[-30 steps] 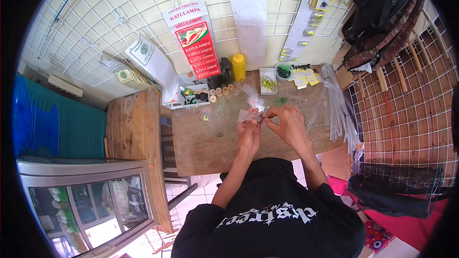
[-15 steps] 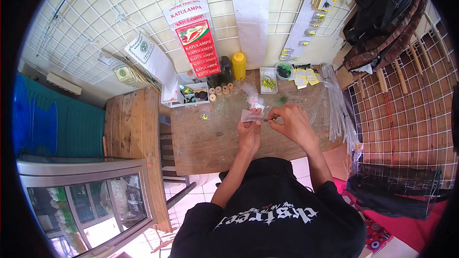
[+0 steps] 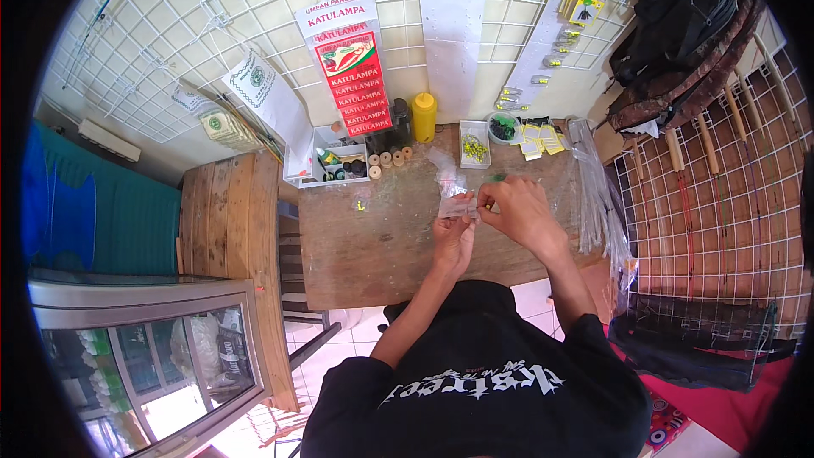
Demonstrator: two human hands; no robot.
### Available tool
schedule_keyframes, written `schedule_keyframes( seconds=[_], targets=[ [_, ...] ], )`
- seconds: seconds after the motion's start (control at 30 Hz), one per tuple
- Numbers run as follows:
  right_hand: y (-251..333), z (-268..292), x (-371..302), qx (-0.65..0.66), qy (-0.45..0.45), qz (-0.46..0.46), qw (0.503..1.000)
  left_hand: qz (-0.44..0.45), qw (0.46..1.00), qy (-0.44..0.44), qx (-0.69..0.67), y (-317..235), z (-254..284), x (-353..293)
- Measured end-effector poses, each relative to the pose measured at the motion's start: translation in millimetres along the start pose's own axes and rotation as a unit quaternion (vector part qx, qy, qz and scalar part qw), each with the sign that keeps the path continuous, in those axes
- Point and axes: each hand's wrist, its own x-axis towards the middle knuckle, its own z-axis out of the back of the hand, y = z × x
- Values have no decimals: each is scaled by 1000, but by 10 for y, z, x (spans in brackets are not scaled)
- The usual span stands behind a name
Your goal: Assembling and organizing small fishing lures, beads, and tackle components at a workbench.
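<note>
a small clear plastic bag (image 3: 455,208) is pinched between both hands above the middle of the brown wooden worktop (image 3: 381,246). the left hand (image 3: 454,237) is closed on the bag's lower edge, and the right hand (image 3: 517,212) is pinched at its right side, fingertips (image 3: 485,199) drawn together over something too small to tell. behind the hands, near the wall, a yellow squeeze bottle (image 3: 423,116), a white tray of yellow-green beads (image 3: 474,146) and a row of small wooden spools (image 3: 388,159) are set. long clear plastic sleeves (image 3: 593,195) are laid at the worktop's right edge.
</note>
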Motion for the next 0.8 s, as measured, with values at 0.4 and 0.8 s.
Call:
schedule_keyframes(
  seconds=[0.4,0.8],
  targets=[
    [-34,3,123,-17,32,-25,999,102,989,-55,-94,212,-55,-34],
    [-40,84,199,109,54,-59,991,134,973,-76,-170,209,-119,-2]
  ],
)
